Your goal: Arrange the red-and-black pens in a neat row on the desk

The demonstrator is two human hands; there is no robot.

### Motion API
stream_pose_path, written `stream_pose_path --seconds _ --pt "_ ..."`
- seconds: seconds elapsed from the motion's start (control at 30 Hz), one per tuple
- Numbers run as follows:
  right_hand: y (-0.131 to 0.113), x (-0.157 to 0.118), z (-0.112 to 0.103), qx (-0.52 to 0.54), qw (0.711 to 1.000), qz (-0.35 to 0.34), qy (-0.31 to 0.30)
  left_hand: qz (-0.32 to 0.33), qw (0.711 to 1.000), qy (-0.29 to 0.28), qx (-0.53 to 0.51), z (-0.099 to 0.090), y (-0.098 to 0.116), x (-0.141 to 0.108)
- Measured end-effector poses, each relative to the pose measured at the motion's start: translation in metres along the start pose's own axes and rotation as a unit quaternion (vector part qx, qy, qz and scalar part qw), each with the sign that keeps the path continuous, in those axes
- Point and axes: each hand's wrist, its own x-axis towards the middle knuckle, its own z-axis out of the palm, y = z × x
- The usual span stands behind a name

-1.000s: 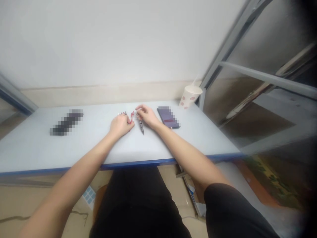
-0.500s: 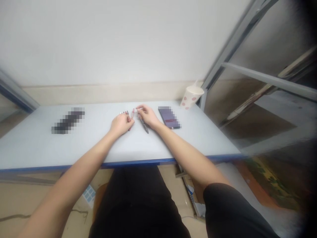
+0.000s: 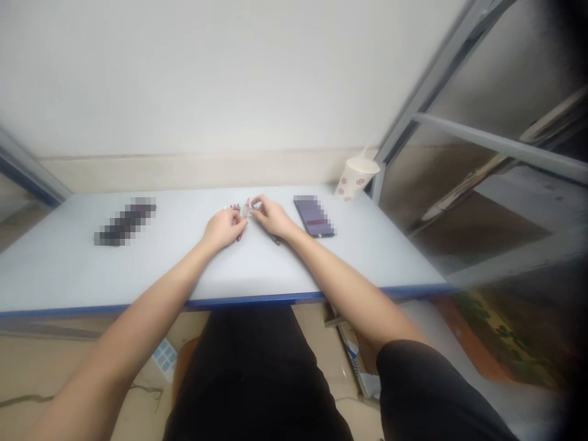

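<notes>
The left hand's fingers [image 3: 239, 222] and the right hand's fingers [image 3: 258, 204] pinch a small clear piece [image 3: 247, 210] between them, its exact form too small to tell. A red-trimmed pen [image 3: 239, 236] lies under the left hand [image 3: 224, 228], a dark pen [image 3: 274, 239] under the right hand [image 3: 272, 217]. On the pale worktop [image 3: 165, 269] lie a smartphone [image 3: 314, 215] to the right, a pixelated dark object [image 3: 125, 222] to the left, and a patterned paper cup [image 3: 356, 179] at the far right corner.
</notes>
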Motion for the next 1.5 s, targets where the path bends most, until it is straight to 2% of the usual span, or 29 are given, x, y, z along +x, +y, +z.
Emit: stream_pose_path --seconds 0.17,0.3,0.53,0.6,0.73,0.8,1.0,1.13,1.2,1.33,1.4,1.5 --pt "0.001 0.0 -0.001 0.002 1.0 -0.01 -0.002 0.0 0.999 -0.004 -0.045 0.001 -0.007 0.003" --pt "-0.001 0.001 0.0 0.01 1.0 0.01 0.026 0.001 0.999 -0.011 -0.054 -0.001 -0.005 0.003" --pt "-0.005 0.004 -0.004 0.119 0.989 0.052 0.067 0.008 0.998 -0.001 -0.057 0.003 -0.008 0.004" --pt "-0.005 0.005 -0.005 0.149 0.984 0.067 0.076 0.013 0.997 0.021 -0.068 0.005 -0.009 0.004" --pt "-0.006 0.005 -0.005 0.218 0.968 0.1 0.072 0.013 0.986 0.115 -0.117 0.004 -0.011 0.003" --pt "-0.005 0.004 -0.004 0.235 0.964 0.105 0.063 0.031 0.985 0.126 -0.113 0.003 -0.01 0.003" --pt "0.002 0.008 0.0 0.234 0.963 0.129 0.038 0.136 0.987 0.076 0.024 0.007 -0.002 -0.001" --pt "0.009 0.011 -0.005 0.176 0.974 0.114 0.089 0.172 0.981 0.051 0.078 0.011 0.006 -0.007" --pt "0.011 0.013 -0.008 0.183 0.971 0.123 0.088 0.184 0.976 0.047 0.104 0.014 0.01 -0.009" --pt "0.012 0.016 -0.01 0.211 0.963 0.138 0.091 0.187 0.972 0.023 0.143 0.018 0.012 -0.008" --pt "0.012 0.016 -0.011 0.201 0.967 0.118 0.099 0.173 0.975 0.021 0.135 0.019 0.011 -0.006" --pt "0.011 0.017 -0.013 0.155 0.982 0.079 0.072 0.152 0.98 0.023 0.124 0.02 0.01 -0.003"
